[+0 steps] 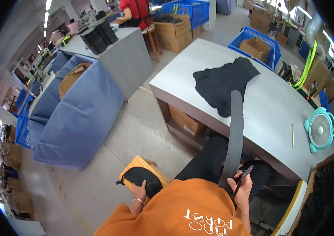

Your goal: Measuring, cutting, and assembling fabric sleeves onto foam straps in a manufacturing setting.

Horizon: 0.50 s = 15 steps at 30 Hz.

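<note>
My right hand (243, 188) is closed around dark scissors (243, 179), their blades pointing up and away from me. Beside its fingers is the lower end of a long, curved dark grey strip (235, 133); whether the fingers pinch it too is hard to see. The strip rises over my black-trousered legs, and its far end overlaps the table edge. On the left, my left hand (139, 191) rests with thumb and fingers apart on a black pad (145, 179) atop a wooden stool (129, 167). Crumpled black fabric (224, 84) lies on the table (277, 118).
A turquoise fan (320, 129) and a thin yellow stick (292, 134) are on the table's right. Beneath it sits a cardboard box (186, 120). A large blue cloth bin (82, 114) stands left, a blue crate (239, 41) behind the table. Another person (135, 11) sits farther back.
</note>
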Motion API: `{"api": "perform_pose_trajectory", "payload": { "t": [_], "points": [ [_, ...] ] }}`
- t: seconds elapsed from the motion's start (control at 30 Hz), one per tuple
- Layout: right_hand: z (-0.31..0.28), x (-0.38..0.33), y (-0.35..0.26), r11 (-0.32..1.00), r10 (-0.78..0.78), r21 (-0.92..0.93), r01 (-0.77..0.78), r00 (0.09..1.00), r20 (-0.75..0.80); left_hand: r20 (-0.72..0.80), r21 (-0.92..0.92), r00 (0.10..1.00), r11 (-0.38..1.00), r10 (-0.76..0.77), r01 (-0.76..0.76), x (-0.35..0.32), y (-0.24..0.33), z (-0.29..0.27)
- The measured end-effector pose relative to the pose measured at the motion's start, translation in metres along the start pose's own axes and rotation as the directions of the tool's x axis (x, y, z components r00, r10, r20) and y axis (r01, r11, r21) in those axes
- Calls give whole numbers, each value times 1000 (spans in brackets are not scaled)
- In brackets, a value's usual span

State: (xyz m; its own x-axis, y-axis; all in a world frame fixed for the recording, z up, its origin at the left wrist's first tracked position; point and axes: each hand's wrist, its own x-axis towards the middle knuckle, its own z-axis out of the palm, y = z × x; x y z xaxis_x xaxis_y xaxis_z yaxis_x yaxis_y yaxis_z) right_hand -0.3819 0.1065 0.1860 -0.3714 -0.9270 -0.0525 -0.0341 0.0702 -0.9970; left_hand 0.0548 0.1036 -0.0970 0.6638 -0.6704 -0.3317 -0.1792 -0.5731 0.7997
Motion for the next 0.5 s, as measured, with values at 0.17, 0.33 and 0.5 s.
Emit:
{"api": "perform_pose_trajectory", "payload": {
  "t": [0.17,0.33,0.5],
  "points": [
    [-2,3,-3,997,-60,-34,62,997,39,22,-68,1000,998,20,-18,-1,-10,0],
    [0,8,-2,995,-101,2,101,995,-12,-54,-37,996,997,72,-74,-10,-2,-4],
    [1,16,-11,997,-69,2,71,979,-191,0,112,954,948,298,-296,-23,77,12]
  ]
}}
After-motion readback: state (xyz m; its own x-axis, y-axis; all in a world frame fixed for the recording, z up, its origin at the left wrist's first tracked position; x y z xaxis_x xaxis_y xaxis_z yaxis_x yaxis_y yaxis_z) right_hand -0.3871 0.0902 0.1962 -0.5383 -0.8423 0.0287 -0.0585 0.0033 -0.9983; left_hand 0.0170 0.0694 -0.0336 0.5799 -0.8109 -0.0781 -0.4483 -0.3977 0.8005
